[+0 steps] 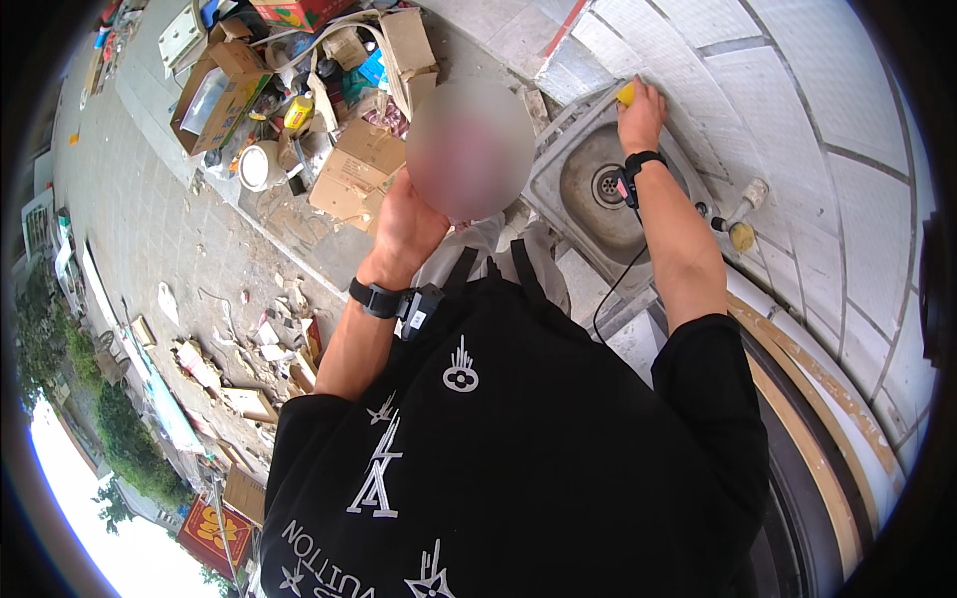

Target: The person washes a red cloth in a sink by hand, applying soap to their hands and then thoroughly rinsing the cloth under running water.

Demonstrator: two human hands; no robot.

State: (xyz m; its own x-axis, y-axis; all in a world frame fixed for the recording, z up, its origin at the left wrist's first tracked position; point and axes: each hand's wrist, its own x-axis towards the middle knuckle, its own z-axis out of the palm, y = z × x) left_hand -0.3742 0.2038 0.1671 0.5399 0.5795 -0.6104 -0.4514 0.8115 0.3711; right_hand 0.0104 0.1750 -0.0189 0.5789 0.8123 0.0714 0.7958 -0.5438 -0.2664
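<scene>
My right hand [641, 116] is at the far corner of a stainless-steel sink [579, 149], its fingers on a small yellow object [626, 93] that they partly cover. The sink has a round drain strainer [609, 185], and a black cable from my right wrist device crosses its near side. Palm up, my left hand [413, 217] is left of the sink, over cardboard. A round blurred patch with a pinkish middle covers its fingertips, so what it touches or holds is hidden. Both wrists wear black straps with small devices.
A tiled wall [807, 187] runs along the right, with a pipe fitting [742, 236] beside the sink. Cardboard boxes [359, 168], a white bucket [260, 166], a yellow bottle [299, 111] and other rubbish lie at the upper left. Wooden strips [804, 448] are at the lower right.
</scene>
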